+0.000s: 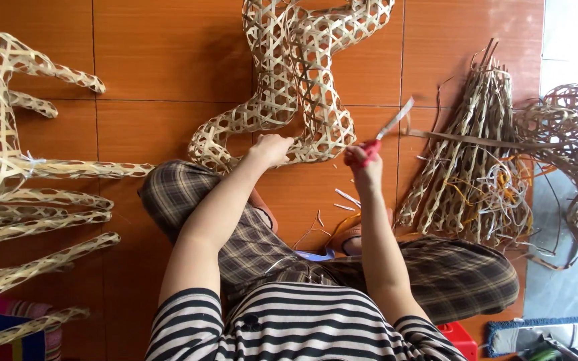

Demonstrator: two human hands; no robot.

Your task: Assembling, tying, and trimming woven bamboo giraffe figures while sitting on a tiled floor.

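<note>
A person sits cross-legged on an orange-brown tiled floor (168,60), working on a curving woven bamboo form (296,87) that lies on the tiles just beyond the knees and runs away to the far edge of the view. The left hand (272,148) is closed over the near rim of the open lattice, fingers curled and pressed onto the weave, apparently to hold the light piece steady. The right hand (364,164), just right of that rim, is clenched around the red handles of a pair of scissors (388,130); the blades point up and away to the right, clear of the lattice, and whether they are parted cannot be made out.

Short bamboo offcuts (344,197) lie scattered on the tiles between the knees, directly below where the hands work. To the right, within arm's reach, lies a heap of flattened lattice strips and loose splints (469,160), with a tangle of curled bamboo strips (576,134) beyond it at the right edge. Along the left side lie other woven pieces with long tapering limbs (28,174), set well apart from the hands. A blue-edged mat (543,331) sits near the right corner, beside a small red plastic object (459,337).
</note>
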